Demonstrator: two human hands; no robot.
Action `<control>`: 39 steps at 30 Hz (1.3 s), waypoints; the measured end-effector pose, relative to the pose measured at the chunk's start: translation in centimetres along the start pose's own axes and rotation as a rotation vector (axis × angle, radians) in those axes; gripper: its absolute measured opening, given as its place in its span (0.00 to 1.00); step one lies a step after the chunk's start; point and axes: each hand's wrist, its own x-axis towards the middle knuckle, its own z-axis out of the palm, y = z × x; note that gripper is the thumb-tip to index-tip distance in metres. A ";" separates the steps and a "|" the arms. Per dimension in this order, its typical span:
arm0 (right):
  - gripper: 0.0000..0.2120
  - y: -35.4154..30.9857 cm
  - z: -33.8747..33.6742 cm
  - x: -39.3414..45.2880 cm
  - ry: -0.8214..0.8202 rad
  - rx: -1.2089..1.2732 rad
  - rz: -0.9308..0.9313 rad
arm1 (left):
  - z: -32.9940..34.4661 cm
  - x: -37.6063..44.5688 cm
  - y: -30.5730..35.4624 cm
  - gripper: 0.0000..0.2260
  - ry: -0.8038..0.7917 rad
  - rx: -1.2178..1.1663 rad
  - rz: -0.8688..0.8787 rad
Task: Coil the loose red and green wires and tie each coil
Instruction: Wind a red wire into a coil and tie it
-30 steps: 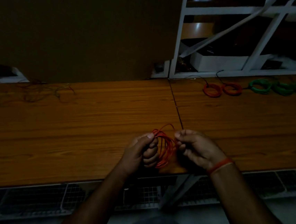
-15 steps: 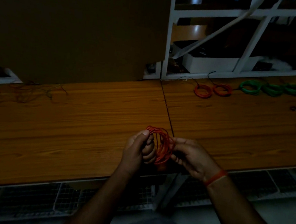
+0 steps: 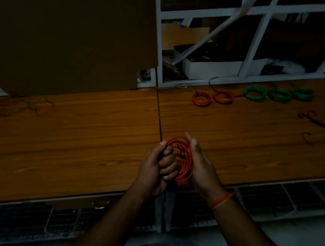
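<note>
Above the table's [image 3: 76,144] near edge, the left hand [image 3: 157,168] grips the red coil [image 3: 183,160], fingers curled round its loops; the right hand [image 3: 199,166] cups its far side, fingers nearly straight; tied coils [image 3: 221,96] lie behind.

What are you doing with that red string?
It's red wire. The person's left hand grips a red wire coil above the wooden table, and the right hand steadies its other side. Two finished red coils and three green coils lie at the back. Loose wires wait at the far left.
</note>
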 end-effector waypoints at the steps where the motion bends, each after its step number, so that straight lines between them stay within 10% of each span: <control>1: 0.34 -0.1 -0.8 -0.1 0.012 0.009 -0.033 | 0.5 0.5 -0.7 0.13 0.000 -0.012 0.004; 13: 0.11 2.1 -6.9 0.1 0.247 -0.108 -0.164 | 2.8 6.5 -5.9 0.15 0.394 0.506 0.023; 22: 0.23 2.9 -10.5 3.6 0.520 0.132 0.019 | 3.1 13.4 -8.1 0.18 0.356 0.739 -0.074; 28: 0.14 2.1 -13.0 4.8 0.766 0.047 -0.059 | 5.1 17.3 -10.6 0.09 0.255 0.782 -0.057; 34: 0.14 0.8 -20.6 3.7 0.352 0.264 0.124 | 6.1 20.1 -11.7 0.07 0.214 0.740 -0.100; 39: 0.07 -0.7 -28.4 4.0 0.074 -0.125 0.269 | 5.5 23.0 -13.7 0.04 0.310 0.587 -0.175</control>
